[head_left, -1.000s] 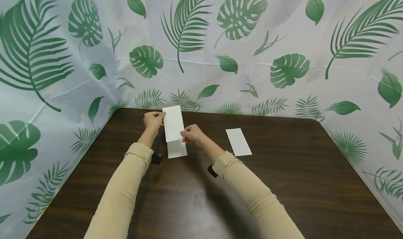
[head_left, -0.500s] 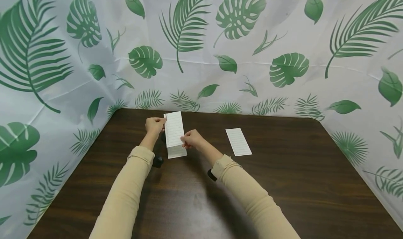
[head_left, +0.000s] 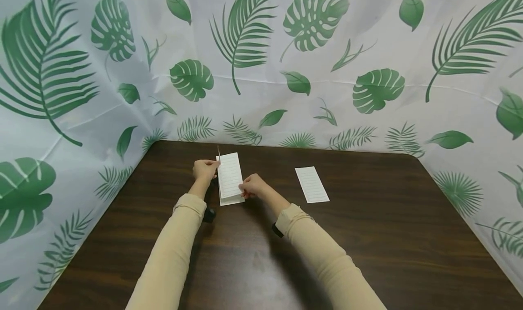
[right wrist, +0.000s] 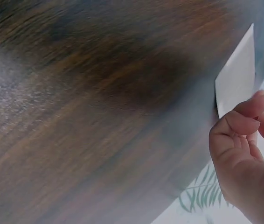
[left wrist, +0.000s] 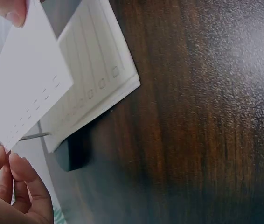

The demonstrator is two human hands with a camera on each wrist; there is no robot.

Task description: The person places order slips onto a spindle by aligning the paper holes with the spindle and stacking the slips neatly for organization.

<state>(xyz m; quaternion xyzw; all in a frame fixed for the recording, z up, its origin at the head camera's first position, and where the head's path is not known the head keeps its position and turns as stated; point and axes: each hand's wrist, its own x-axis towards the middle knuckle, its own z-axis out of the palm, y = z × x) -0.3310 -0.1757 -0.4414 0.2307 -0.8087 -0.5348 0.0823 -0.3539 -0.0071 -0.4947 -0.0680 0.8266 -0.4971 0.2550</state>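
In the head view my left hand (head_left: 205,170) pinches the left edge of a white lined paper sheet (head_left: 230,174), and my right hand (head_left: 253,185) pinches its lower right side. Below it lies a thin stack of lined sheets (left wrist: 87,60), only its lower edge showing in the head view. From the stack a thin metal spike (left wrist: 35,136) rises. In the left wrist view it meets the held sheet's corner at my left fingertips and sticks out beyond. A black base (left wrist: 74,154) shows partly under the stack.
Another lined sheet (head_left: 312,185) lies flat on the dark wooden table (head_left: 392,228), right of my right hand. A white curtain (head_left: 261,92) with green leaf prints closes off the back and sides.
Both hands have lowered the held sheet toward the stack, covering more of it. The spike now stands up past the sheet beside my left fingers. The sheet at right lies unmoved.
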